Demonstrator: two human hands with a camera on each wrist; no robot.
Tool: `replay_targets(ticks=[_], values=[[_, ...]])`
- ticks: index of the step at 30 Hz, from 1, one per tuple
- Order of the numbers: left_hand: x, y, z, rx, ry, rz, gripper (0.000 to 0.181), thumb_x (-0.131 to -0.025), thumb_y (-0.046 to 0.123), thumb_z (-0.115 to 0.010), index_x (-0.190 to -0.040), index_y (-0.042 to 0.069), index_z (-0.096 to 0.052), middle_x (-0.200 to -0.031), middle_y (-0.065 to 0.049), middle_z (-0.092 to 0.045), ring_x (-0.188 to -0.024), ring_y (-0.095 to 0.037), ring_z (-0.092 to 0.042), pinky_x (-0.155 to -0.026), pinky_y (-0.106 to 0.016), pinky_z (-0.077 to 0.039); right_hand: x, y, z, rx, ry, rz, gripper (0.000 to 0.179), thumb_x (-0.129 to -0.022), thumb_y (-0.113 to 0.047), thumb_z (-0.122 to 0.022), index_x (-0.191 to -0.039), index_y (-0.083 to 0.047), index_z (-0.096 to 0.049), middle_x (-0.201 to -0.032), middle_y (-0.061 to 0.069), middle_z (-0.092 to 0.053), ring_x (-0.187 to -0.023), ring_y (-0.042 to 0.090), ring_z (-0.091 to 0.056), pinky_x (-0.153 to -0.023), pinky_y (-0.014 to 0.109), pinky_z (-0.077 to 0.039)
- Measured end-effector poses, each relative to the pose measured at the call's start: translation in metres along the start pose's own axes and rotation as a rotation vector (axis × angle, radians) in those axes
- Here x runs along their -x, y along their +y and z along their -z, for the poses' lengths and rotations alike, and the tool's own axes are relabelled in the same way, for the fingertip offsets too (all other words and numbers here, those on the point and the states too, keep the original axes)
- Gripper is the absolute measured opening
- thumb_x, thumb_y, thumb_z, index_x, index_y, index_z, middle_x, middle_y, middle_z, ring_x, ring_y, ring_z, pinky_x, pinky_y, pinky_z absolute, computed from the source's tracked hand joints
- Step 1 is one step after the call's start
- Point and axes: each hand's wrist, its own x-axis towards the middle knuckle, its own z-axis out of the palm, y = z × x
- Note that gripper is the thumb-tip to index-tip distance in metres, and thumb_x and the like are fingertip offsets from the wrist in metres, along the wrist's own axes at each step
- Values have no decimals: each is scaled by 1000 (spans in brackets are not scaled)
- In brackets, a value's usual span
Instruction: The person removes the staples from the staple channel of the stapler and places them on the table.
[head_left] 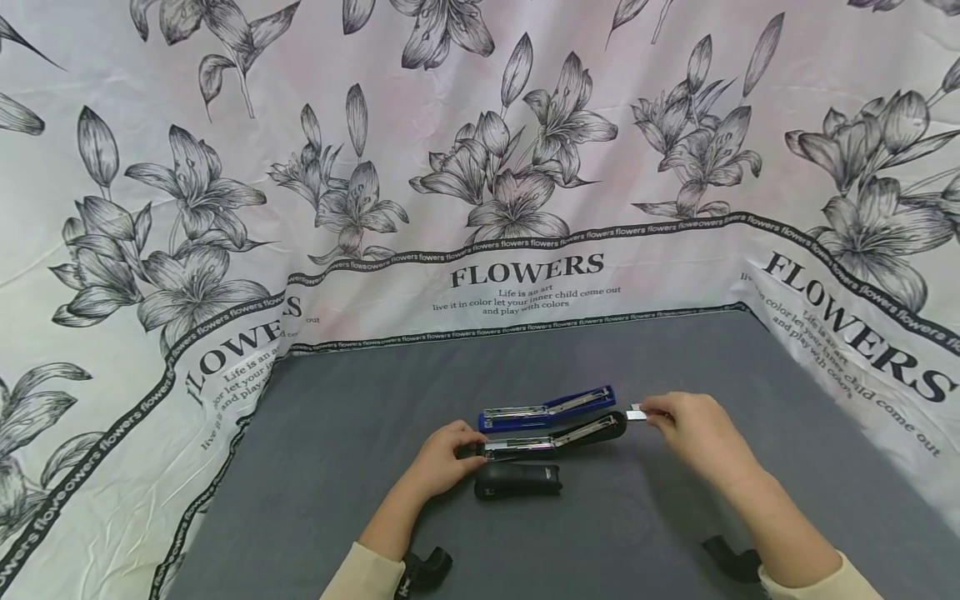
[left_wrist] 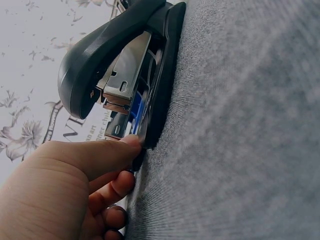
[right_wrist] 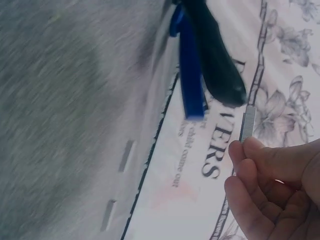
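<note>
My left hand (head_left: 438,458) pinches the front end of a black stapler (head_left: 517,446) that lies unfolded, its metal magazine exposed and its top arm swung back to the right. In the left wrist view, the thumb (left_wrist: 112,152) presses at the low base. Between thumb and fingertips, my right hand (head_left: 693,425) holds a short silver strip of staples (right_wrist: 247,125), just right of the raised arm's end. Behind it lies a blue stapler (head_left: 513,415), likewise unfolded. In front is a second black stapler (head_left: 517,481), folded together, which fills much of the left wrist view.
Two more staple strips (right_wrist: 127,156) lie on the grey tabletop (head_left: 360,392), seen in the right wrist view. A white curtain (head_left: 525,308) printed with flowers and lettering surrounds the table's back and sides. Black wrist mounts (head_left: 429,569) sit at both sleeves.
</note>
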Motion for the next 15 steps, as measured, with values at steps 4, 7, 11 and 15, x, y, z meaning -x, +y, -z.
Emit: replay_targets(ticks=[4,7,11,15], values=[[1,0,0,9,-2,9,22,-91,17,-80,-113,12,-78,-91,10,-56,-83,-11,-52,-76,-33,-45,1,11,-2,19,-14,-9,9,-86,2,-77,-94,-3,-79,-89,8,-75,-76,26,-69,-68,47,-53],[0,1,1,13,-4,16,23,-91,18,-80,-113,12,-78,-91,9,-57,-83,-12,-52,-76,-33,-45,1,19,-4,28,-42,-26,8,-87,1,-77,-94,-2,-79,-88,9,-75,-75,25,-68,-66,47,-52],[0,1,1,17,-5,22,23,-91,18,-80,-113,11,-78,-92,9,-57,-83,-13,-52,-76,-34,-45,1,29,-8,38,-88,-30,8,-87,1,-76,-93,-3,-79,-89,10,-75,-80,31,-70,-71,51,-52],[0,2,1,17,-6,28,23,-92,17,-80,-113,11,-78,-91,8,-57,-83,-13,-52,-76,-34,-46,1,38,-14,48,-137,-24,10,-86,2,-75,-92,-5,-80,-90,9,-74,-83,32,-70,-74,52,-52]])
